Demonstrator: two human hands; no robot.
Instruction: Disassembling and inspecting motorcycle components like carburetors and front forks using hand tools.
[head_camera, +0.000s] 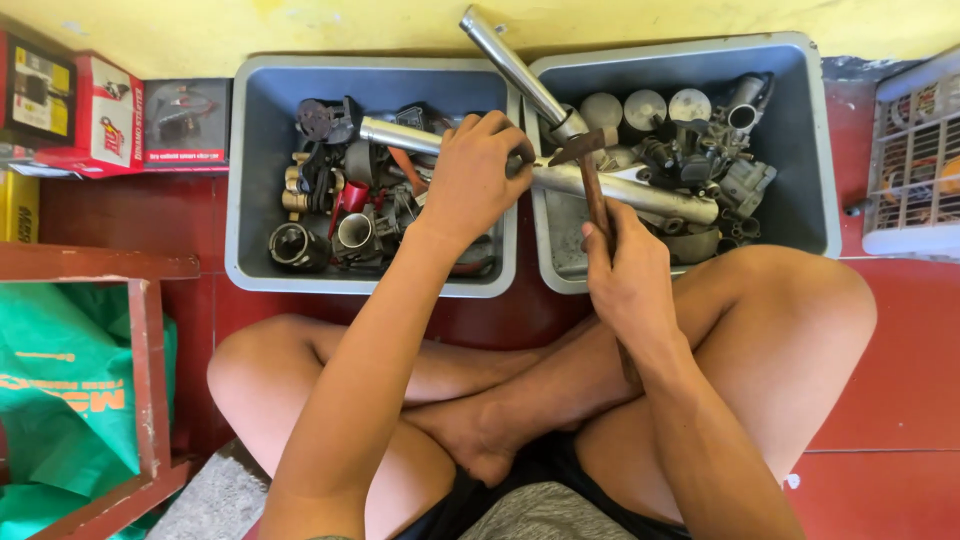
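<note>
I sit cross-legged on a red floor. My left hand (478, 175) grips a long silver metal tube (620, 190) that lies across the rims of two grey bins. My right hand (625, 275) holds the wooden handle of a small hammer (585, 160), whose rusty head rests against the tube beside my left fingers. A second silver tube (510, 65) rises at a slant from the same spot toward the wall.
The left grey bin (250, 180) holds dark and brass engine parts; the right grey bin (810, 150) holds grey carburettor-like parts and round caps. Red and black boxes (110, 115) stand at the back left, a red wooden frame (145, 360) with green bag at left, a white grille (915, 150) at right.
</note>
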